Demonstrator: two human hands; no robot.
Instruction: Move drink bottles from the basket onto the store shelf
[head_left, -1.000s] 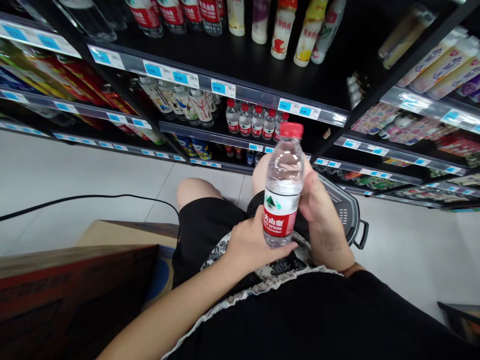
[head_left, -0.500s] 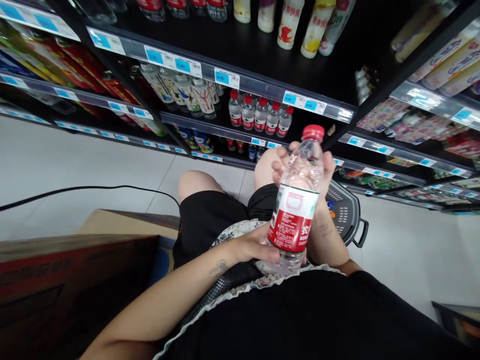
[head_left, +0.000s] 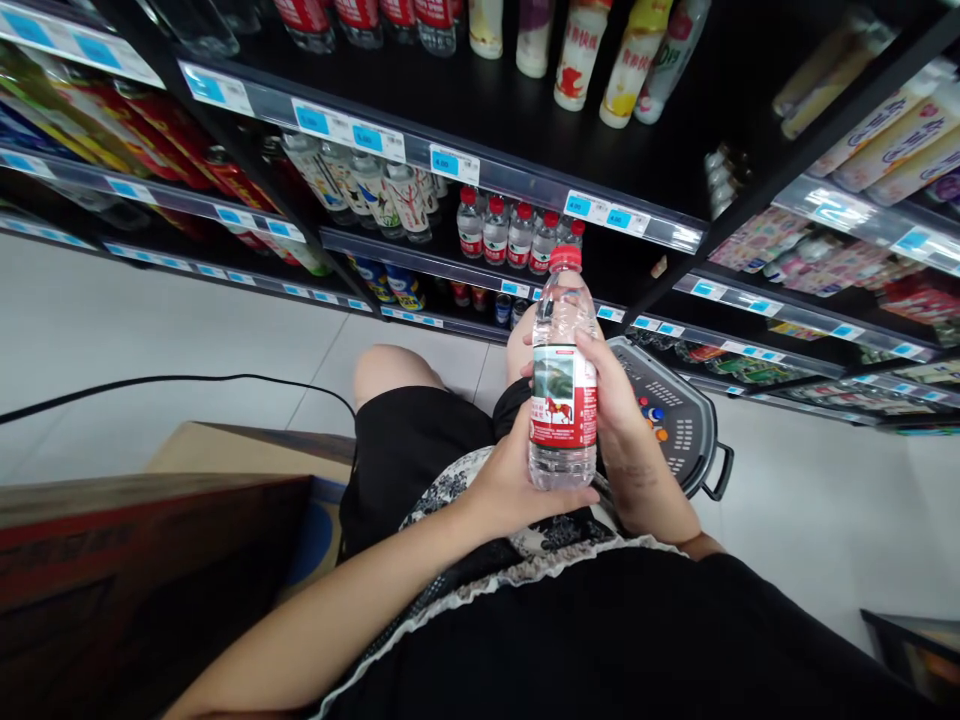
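Observation:
A clear water bottle (head_left: 564, 400) with a red cap and a red, white and green label is held upright above my lap. My left hand (head_left: 510, 485) is closed around its lower end, the thumb stretched along the base. My right hand (head_left: 606, 385) grips the bottle's right side, with some of its fingers hidden behind it. The label side with a landscape and a brown horse faces me. Beyond the cap, several matching small water bottles (head_left: 519, 238) stand in a row on a lower shelf.
A grey shopping basket (head_left: 694, 430) with a black handle stands on the floor at my right. An open cardboard box (head_left: 247, 455) is at my left, and a black cable (head_left: 187, 376) crosses over there. Drink shelves with a price rail (head_left: 517, 178) run across the front.
The bottle has moved left and turned, so the landscape part of its label now shows instead of the text. Both hands have shifted left with it, still holding it.

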